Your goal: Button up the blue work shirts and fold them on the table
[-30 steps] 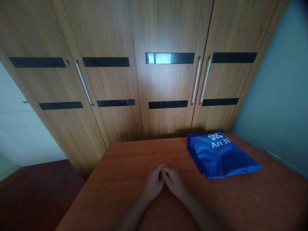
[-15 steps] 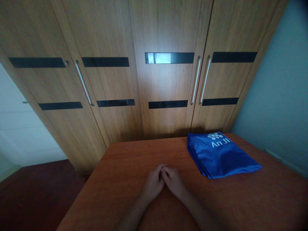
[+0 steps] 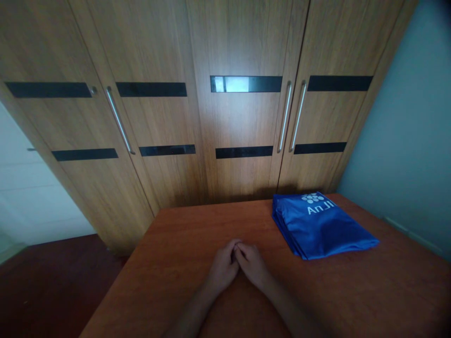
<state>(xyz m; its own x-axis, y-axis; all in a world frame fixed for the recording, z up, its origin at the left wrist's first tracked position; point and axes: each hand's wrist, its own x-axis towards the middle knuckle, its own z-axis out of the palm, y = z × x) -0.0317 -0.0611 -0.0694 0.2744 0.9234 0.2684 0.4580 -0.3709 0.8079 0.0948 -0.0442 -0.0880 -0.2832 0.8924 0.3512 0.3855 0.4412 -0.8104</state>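
Blue, shiny folded cloth [image 3: 331, 234] w/ white dots [image 3: 313, 198] & letters [image 3: 320, 208] lies on the table's R side, near the right hand [image 3: 254, 267] but apart from it. Its word runs out of sight at the edge, so it's hard to read. The right hand & left hand [image 3: 222, 267] rest together, fingers [image 3: 233, 244] curled in & partly hid; can't tell if anything's inside. Both forearms [image 3: 278, 295] look dim & get cut off low down.

Red-brown wood table [image 3: 190, 230] is smooth, bottom cut off. Behind: big brown wood cupboard [image 3: 239, 176], top cut off, w/ black strips [image 3: 244, 152] & silver metal handles [image 3: 284, 117]. Pale blue wall [image 3: 398, 141] on R; dark red floor [image 3: 59, 286] on L.
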